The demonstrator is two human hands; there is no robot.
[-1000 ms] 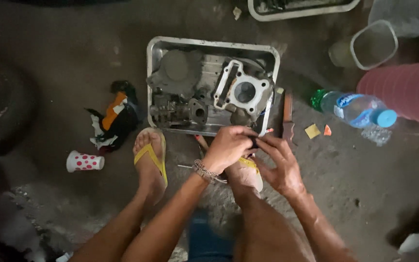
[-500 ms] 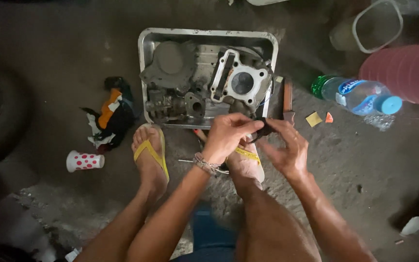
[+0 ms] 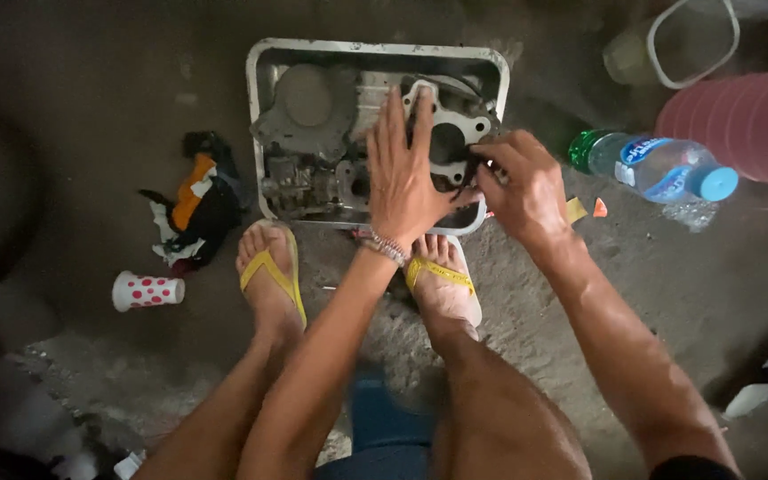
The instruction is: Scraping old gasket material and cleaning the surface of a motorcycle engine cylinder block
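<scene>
Grey metal cylinder block (image 3: 449, 133) w/ round centre bore is lying flat in the tray's right half, atop other grimy engine parts, partly covered by fingers, gasket-like face pointing up.

I note a grey metal tray (image 3: 260, 116) with dull grey engine parts (image 3: 313, 133). Sandals (image 3: 268, 271) show yellow straps. Cup (image 3: 147, 291) is white with red dots. Bottle (image 3: 655, 167) is clear, with a blue cap and a green end. Rag (image 3: 196, 200) is black, orange and white. Stool (image 3: 748, 124) is pink.
</scene>
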